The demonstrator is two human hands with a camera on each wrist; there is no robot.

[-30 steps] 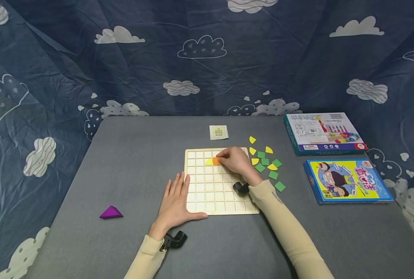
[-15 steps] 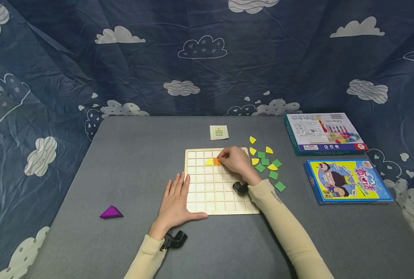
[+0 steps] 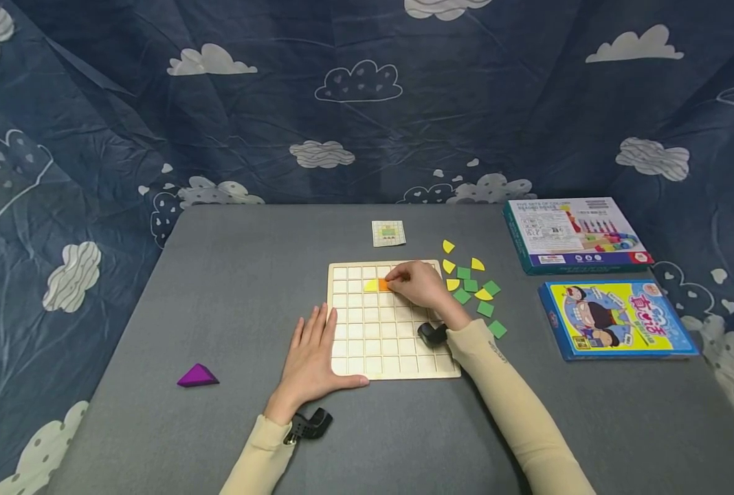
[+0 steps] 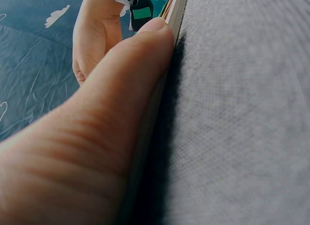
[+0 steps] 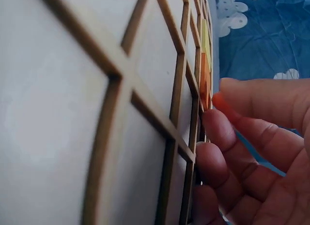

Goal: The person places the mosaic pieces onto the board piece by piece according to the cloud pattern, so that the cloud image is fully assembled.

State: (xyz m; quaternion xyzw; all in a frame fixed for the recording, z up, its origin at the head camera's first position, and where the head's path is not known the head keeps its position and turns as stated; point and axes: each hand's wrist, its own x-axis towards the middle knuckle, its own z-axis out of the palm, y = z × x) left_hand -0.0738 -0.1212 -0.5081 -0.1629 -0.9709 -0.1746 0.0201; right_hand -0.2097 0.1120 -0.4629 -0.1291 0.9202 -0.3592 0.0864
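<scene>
A wooden grid board (image 3: 373, 347) lies flat in the middle of the table. My left hand (image 3: 310, 361) rests with fingers straight and spread along its left edge, the thumb at the near edge. In the upper part of the board, a yellow tile (image 3: 371, 285) and an orange tile (image 3: 383, 284) sit side by side in neighbouring cells. My right hand (image 3: 419, 283) reaches over the board, thumb and index finger pinching at the orange tile. In the right wrist view, orange colour (image 5: 224, 105) shows between those fingertips, while the other fingers curl against the board.
Several loose green tiles (image 3: 485, 309) and yellow quarter-round tiles (image 3: 477, 264) lie right of the board. A small pattern card (image 3: 388, 240) is behind it. Two boxes, one white-topped (image 3: 577, 234) and one blue and yellow (image 3: 617, 320), stand at the right. A purple pyramid (image 3: 198, 376) sits far left.
The right wrist has shifted a little to the right, with its fingertips still at the orange tile. The left hand and the loose tiles have stayed where they were.
</scene>
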